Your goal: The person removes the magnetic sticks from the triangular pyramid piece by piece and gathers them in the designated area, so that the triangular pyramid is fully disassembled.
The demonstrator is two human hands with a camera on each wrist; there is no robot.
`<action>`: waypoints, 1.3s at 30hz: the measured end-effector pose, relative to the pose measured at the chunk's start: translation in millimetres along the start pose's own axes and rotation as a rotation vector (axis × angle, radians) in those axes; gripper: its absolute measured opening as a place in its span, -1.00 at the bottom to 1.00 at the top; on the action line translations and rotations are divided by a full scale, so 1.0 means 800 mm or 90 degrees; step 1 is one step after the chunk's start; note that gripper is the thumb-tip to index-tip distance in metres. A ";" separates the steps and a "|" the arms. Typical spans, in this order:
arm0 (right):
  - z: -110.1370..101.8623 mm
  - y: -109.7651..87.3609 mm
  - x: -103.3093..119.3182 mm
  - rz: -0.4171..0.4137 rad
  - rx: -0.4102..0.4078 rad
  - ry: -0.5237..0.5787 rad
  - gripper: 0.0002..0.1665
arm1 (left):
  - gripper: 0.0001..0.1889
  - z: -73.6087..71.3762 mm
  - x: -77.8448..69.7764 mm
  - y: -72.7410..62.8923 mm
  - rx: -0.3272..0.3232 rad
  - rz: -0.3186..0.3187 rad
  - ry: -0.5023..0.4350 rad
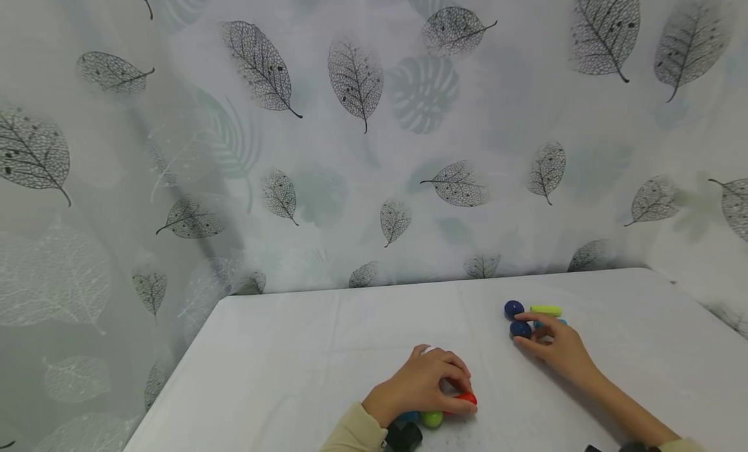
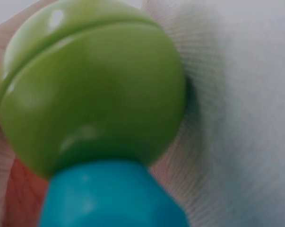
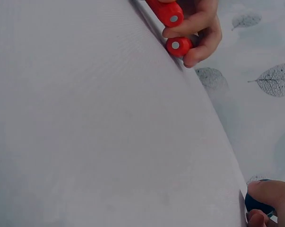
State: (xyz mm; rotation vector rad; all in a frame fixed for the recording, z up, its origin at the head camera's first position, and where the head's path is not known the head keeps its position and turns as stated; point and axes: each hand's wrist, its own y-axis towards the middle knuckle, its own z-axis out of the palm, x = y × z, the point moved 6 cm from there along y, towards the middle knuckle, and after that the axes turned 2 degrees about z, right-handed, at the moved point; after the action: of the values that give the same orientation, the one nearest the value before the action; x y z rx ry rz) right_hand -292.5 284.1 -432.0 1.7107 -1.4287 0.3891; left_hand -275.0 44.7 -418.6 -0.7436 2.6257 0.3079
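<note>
left hand (image 1: 429, 386) and right hand (image 1: 555, 348) at work over a white-covered table (image 1: 304, 354). the right hand grips a dark blue ball (image 1: 521, 330), thumb on the near side and fingers on the far side. a second dark blue ball (image 1: 514, 309) lies just beyond the gripped one; whether the two touch cannot be told. a yellow-green rod (image 1: 546, 310) lies just past the fingers of the same hand, and a light blue rod (image 1: 563, 321) is partly hidden behind them. the left hand, its fingers curled, holds a red rod (image 3: 165, 13) near the thumb; a second red rod (image 3: 179, 46), its end likewise bearing a pale disc, sits against the fingertips, as the right wrist view shows. a green ball (image 2: 90, 99), grooved around its upper part, lies under the left hand, on the wrist side of the red; a blue piece (image 2: 109, 198) abuts it, nearer the wrist. a leaf-printed curtain (image 1: 362, 166) hangs beyond both hands.
</note>
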 end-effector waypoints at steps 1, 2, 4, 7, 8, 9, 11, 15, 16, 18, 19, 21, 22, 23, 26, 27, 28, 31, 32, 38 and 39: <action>0.000 0.001 0.000 0.000 0.000 -0.006 -0.54 | -0.80 0.000 0.000 0.000 -0.001 0.001 0.002; 0.001 0.001 0.000 0.000 0.001 -0.009 -0.54 | -0.80 0.000 0.000 0.001 -0.002 0.001 0.004; 0.000 0.002 0.000 -0.003 -0.001 -0.016 -0.54 | -0.80 0.000 0.000 0.001 -0.002 0.001 0.008; 0.001 0.002 0.002 -0.008 0.000 -0.018 -0.54 | -0.80 0.001 0.000 0.001 -0.001 -0.001 0.012; 0.001 0.002 0.002 -0.011 0.000 -0.017 -0.53 | -0.80 0.001 0.000 0.001 -0.001 -0.001 0.012; 0.001 0.002 0.003 -0.014 0.000 -0.016 -0.53 | -0.80 0.001 0.001 0.001 0.000 -0.002 0.010; 0.000 0.002 0.005 -0.019 -0.001 -0.013 -0.53 | -0.80 0.001 0.000 0.001 -0.001 -0.001 0.009; -0.002 0.001 0.006 -0.021 -0.004 -0.010 -0.51 | -0.80 0.001 -0.001 0.001 -0.002 0.000 0.006; -0.002 0.001 0.007 -0.020 -0.003 -0.007 -0.51 | -0.80 0.000 -0.001 0.001 -0.001 0.001 0.005; -0.002 0.001 0.006 -0.013 0.000 -0.002 -0.50 | -0.80 0.000 -0.001 0.000 0.000 -0.001 0.002; -0.002 0.000 0.005 -0.010 0.002 0.001 -0.49 | -0.80 0.000 -0.001 0.000 0.001 -0.001 0.000; -0.001 0.000 0.004 0.000 0.007 0.010 -0.48 | -0.80 0.000 -0.001 0.000 0.003 -0.001 -0.001; 0.000 -0.001 0.003 0.004 0.010 0.014 -0.47 | -0.80 -0.001 -0.001 0.000 0.004 -0.001 0.001; 0.000 -0.001 0.003 0.007 0.013 0.018 -0.47 | -0.80 -0.001 -0.001 0.000 0.004 -0.002 0.000; 0.000 -0.003 0.004 0.005 0.015 0.037 -0.44 | -0.80 -0.002 -0.001 -0.001 0.006 -0.003 0.008; 0.000 -0.005 0.005 -0.002 0.015 0.043 -0.44 | -0.80 -0.002 -0.002 -0.001 0.007 -0.004 0.009; -0.001 -0.006 0.007 -0.010 0.011 0.051 -0.43 | -0.80 -0.002 -0.002 -0.001 0.007 -0.005 0.013; -0.005 -0.012 0.012 -0.048 -0.007 0.075 -0.44 | -0.78 -0.002 -0.002 -0.001 0.013 -0.010 0.018; -0.006 -0.014 0.015 -0.065 -0.014 0.082 -0.44 | -0.77 -0.002 -0.002 -0.002 0.015 -0.011 0.021; -0.002 -0.027 0.037 -0.163 -0.024 0.101 -0.49 | -0.72 -0.003 0.005 -0.006 0.034 -0.001 0.023; 0.000 -0.029 0.040 -0.176 -0.021 0.101 -0.49 | -0.70 -0.003 0.007 -0.006 0.041 0.001 0.017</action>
State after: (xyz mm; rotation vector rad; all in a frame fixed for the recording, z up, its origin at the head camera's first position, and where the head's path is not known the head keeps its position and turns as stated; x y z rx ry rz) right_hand -261.5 263.0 -419.1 1.7792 -1.0618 0.3383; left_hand -277.1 37.4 -419.5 -0.7279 2.6475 0.2137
